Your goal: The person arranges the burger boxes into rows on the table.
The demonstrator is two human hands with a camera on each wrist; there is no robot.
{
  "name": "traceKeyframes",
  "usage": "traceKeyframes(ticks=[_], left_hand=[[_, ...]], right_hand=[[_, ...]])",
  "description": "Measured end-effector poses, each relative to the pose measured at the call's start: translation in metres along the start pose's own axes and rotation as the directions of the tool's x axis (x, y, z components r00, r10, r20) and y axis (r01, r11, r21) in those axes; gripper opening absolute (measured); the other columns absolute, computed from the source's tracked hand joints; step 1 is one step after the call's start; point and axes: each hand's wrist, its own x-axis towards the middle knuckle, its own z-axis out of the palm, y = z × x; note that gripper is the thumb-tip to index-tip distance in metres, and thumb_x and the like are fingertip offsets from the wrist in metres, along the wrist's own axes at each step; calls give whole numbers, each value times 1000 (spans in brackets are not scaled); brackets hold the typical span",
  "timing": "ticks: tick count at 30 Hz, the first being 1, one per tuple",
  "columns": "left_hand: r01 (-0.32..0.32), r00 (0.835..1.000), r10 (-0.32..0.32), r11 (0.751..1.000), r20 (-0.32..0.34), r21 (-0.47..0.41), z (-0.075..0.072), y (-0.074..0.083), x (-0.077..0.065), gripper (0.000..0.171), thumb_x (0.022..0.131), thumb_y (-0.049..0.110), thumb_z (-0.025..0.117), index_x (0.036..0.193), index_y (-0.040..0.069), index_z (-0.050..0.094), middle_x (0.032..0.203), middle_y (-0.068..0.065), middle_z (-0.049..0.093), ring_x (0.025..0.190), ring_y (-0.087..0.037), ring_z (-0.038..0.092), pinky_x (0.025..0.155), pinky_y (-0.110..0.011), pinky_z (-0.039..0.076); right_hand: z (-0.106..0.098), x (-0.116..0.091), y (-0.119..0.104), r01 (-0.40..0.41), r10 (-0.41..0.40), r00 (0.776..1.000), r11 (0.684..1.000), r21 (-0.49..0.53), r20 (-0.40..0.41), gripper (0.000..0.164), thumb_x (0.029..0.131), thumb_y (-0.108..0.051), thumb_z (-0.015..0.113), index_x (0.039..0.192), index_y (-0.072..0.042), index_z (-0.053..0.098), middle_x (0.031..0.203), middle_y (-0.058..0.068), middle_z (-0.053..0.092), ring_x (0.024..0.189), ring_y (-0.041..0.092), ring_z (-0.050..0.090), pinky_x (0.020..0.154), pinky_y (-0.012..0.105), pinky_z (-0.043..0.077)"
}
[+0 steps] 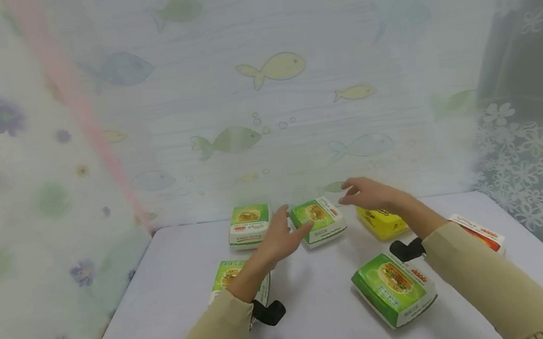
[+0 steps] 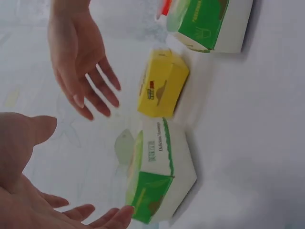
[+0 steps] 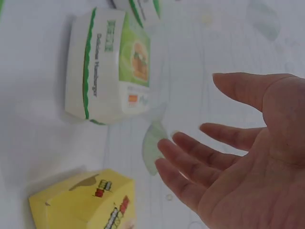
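- Fingers of the right hand and left hand are spread apart, loosely extended; whether the left ones touch a box is hard to tell.
- Thin, hazy backdrop, faintly creased, fish-printed.
- Smooth white counter, near edge cut off.
- Beige cloth sleeves, running out of view below.
- Near-right carton: green-and-white, slanted walls, burger print.
- Near-left carton: green-topped, partly hidden by the left forearm.
- Middle carton: green-and-white, faceted, between the hands towards the counter's back.
- Back-left carton: same shape, beside it.
- Yellow carton: angular, partly covered by the right arm.
- Red-and-white carton: half behind a sleeve.
- Black wrist devices, details indistinct.
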Motion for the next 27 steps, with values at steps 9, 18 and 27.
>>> traceKeyframes(ticks=[9, 18, 27], left_hand=[[175, 981, -183, 978, -63, -113, 35, -12, 30, 92, 103, 42, 59, 162, -3, 6, 165, -32, 11, 153, -46, 15, 121, -60, 23], [296, 941, -326, 921, -88, -253, 65, -23, 45, 89, 105, 40, 54, 160, -7, 2, 161, -35, 15, 143, -46, 34, 92, -47, 57], [320, 928, -367, 877, -67, -358, 68, -25, 47, 68, 108, 27, 49, 158, -7, 18, 157, -29, 29, 129, -39, 49, 92, -47, 58]], right_hand=[[9, 38, 12, -97, 94, 995, 991, 96, 35, 60, 108, -27, 52, 154, 6, 32, 154, 30, 38, 135, 44, 47, 112, 54, 42], [30, 64, 25, -140, 135, 989, 985, 97, 54, 53, 107, -20, 49, 144, 17, 39, 143, 34, 47, 130, 45, 51, 105, 51, 49], [38, 69, 21, -158, 156, 987, 985, 75, 36, 31, 92, -4, 53, 62, -10, 50, 63, -2, 48, 57, 10, 39, 55, 22, 38]])
